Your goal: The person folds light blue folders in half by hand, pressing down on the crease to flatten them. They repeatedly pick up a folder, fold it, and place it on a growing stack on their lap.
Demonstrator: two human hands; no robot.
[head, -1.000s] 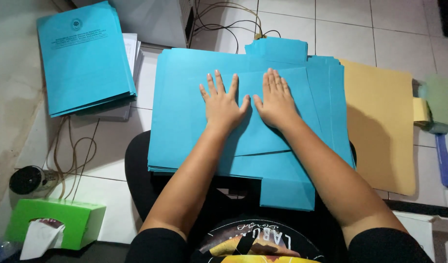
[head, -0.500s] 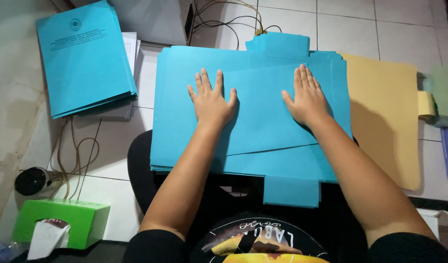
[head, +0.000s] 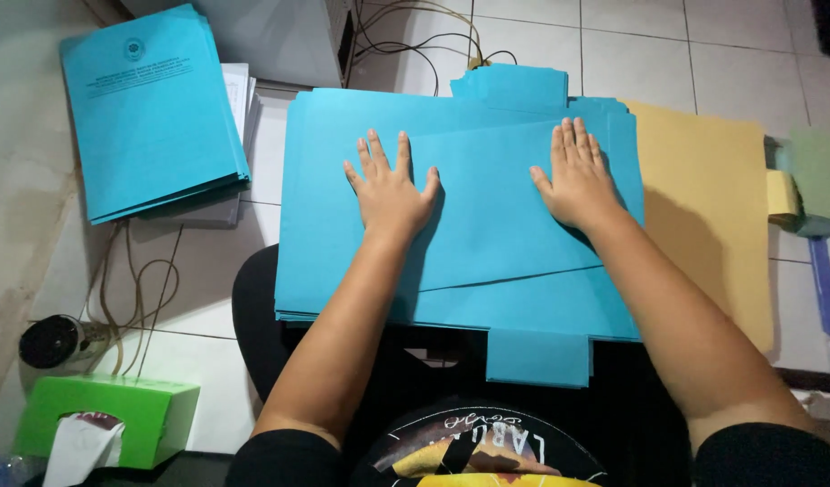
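Two hands flat on blue folder sheet [head: 487,207] atop blue stack on lap: left hand [head: 392,194] fingers spread, right hand [head: 575,185] fingers pressed together, toward right edge. Yellow sheets [head: 712,207] right; second blue stack [head: 149,113] far left on floor

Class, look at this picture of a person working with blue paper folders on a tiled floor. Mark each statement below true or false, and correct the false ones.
1. Both hands lie flat on the blue folder stack. True: the left hand and right hand press on it, fingers spread.
2. The tissue box is red. False: it is green.
3. A yellow sheet lies to the right of the stack. True.
4. The right hand grips a pen. False: it is open and holds nothing.
5. A second blue pile lies at upper left. True.
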